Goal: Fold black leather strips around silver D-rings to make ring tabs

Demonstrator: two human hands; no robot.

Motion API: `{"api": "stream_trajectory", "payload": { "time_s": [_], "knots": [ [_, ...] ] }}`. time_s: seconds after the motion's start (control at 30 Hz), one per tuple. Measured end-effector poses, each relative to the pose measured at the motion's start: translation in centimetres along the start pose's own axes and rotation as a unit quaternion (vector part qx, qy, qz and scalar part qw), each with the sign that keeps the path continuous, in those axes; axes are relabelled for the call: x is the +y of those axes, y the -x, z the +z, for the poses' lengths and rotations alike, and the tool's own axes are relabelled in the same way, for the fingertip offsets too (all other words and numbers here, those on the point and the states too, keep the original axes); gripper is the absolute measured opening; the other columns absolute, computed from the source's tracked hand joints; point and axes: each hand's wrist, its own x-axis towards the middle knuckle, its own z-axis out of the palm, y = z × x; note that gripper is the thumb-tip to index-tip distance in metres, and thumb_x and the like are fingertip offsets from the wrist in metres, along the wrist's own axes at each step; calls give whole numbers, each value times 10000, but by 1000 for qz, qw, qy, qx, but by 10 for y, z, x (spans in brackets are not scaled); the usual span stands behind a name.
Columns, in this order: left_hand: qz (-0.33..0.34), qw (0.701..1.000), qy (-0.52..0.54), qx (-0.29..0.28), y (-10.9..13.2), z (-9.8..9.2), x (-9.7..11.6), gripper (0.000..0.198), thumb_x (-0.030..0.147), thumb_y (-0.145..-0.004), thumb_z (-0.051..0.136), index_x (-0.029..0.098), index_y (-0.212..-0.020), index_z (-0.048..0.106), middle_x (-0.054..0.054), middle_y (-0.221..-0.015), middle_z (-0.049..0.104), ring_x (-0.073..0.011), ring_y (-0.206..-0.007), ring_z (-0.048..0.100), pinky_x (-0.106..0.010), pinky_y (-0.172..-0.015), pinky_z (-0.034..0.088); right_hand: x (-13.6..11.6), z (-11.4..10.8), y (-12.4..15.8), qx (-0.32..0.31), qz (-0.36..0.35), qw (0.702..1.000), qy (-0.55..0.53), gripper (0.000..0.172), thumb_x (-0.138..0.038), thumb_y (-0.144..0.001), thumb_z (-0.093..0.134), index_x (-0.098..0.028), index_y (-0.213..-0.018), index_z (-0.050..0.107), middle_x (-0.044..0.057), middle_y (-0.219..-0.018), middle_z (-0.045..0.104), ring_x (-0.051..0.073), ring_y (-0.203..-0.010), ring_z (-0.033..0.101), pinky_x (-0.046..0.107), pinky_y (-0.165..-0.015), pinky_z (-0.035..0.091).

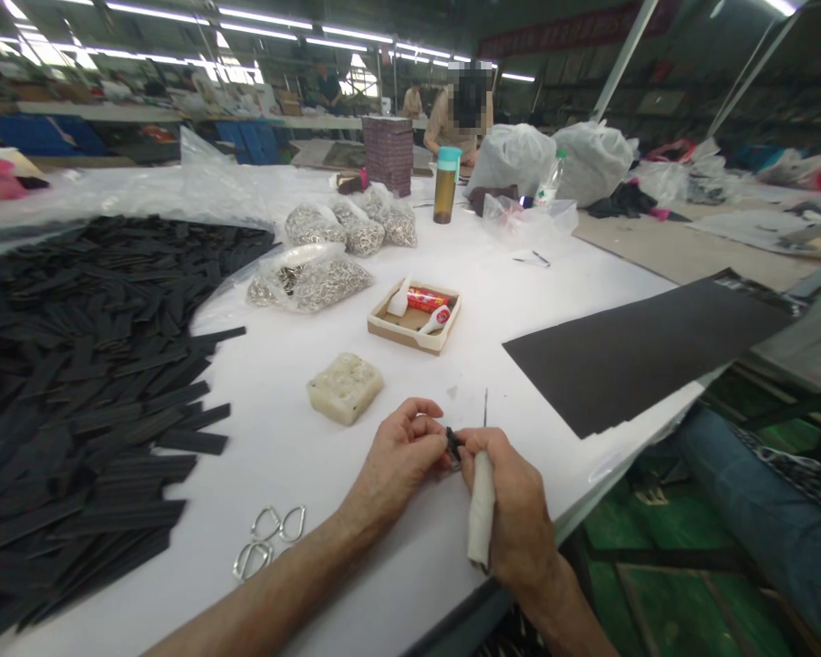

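My left hand [402, 453] is closed in a pinch on a small black strip piece [453, 444] just above the white table [356, 584]. My right hand [513, 506] is wrapped round a white-handled tool [481, 518], its tip meeting the black piece between the two hands. A whitish waxy block [345, 387] lies just beyond my left hand. Three metal D-rings [268, 538] lie beside my left forearm.
A large heap of black strips [75, 365] covers the left of the table. Bags of metal rings [315, 278], a small tray with tubes [414, 315], a bottle [445, 185] and a black sheet [643, 351] lie farther off. A person stands at the far end.
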Motion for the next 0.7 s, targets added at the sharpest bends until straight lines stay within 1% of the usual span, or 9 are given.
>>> {"api": "stream_trajectory", "payload": {
  "time_s": [0.1,0.17,0.27,0.3,0.37,0.43,0.47,0.6,0.7],
  "knots": [
    [6,1000,-9,-2,-1,0,-1,268,109,-650,526,164,-895,430,67,-576,525,-79,-496,481,-204,-511,379,0,1,-2,12,-75,997,23,117,-180,-893,437,-194,-947,539,26,-834,635,149,-760,588,258,-688,464],
    [11,1000,-4,3,-1,0,-3,262,125,-668,536,168,-900,424,71,-580,521,-78,-501,489,-199,-514,390,2,3,-2,21,-86,995,34,99,-178,-892,435,-194,-896,532,23,-802,625,146,-727,583,254,-657,463],
    [25,999,-10,28,3,2,-3,249,184,-696,571,186,-897,423,67,-612,531,-86,-516,516,-199,-509,414,7,5,-2,43,-75,995,48,80,-164,-872,447,-193,-875,522,23,-787,617,142,-693,581,246,-619,466],
    [19,999,-31,40,5,2,-3,228,218,-710,574,191,-886,431,61,-610,537,-90,-490,511,-199,-475,407,8,5,-1,52,-72,995,54,83,-160,-866,450,-192,-892,522,25,-789,616,141,-689,583,242,-609,468],
    [-23,993,-102,55,10,3,-2,157,292,-746,547,188,-830,463,44,-556,543,-98,-392,464,-201,-380,348,10,5,0,67,-74,993,71,102,-152,-860,452,-190,-921,524,27,-791,616,141,-690,590,236,-594,471],
    [-70,983,-164,43,14,4,0,163,334,-777,495,172,-764,509,17,-496,542,-104,-331,421,-209,-337,305,9,4,1,76,-87,989,88,105,-150,-862,449,-188,-923,526,28,-774,612,146,-690,592,240,-586,468],
    [-76,981,-176,30,16,5,0,183,336,-784,481,165,-751,534,4,-493,550,-110,-340,434,-215,-348,323,7,3,1,76,-95,988,93,101,-154,-866,446,-186,-920,526,27,-757,608,149,-681,590,245,-581,466],
    [-7,987,-160,-5,18,8,0,182,290,-798,460,165,-792,592,-15,-610,586,-143,-539,543,-245,-509,442,0,0,-1,60,-142,983,95,94,-156,-885,435,-187,-904,521,29,-736,603,165,-691,594,271,-605,475],
    [17,983,-182,-4,19,8,0,201,255,-804,428,160,-708,576,-5,-611,549,-138,-586,511,-237,-542,419,-1,-1,-2,43,-183,979,81,125,-125,-888,429,-186,-936,526,45,-794,619,168,-744,605,274,-636,488]
  ]
}}
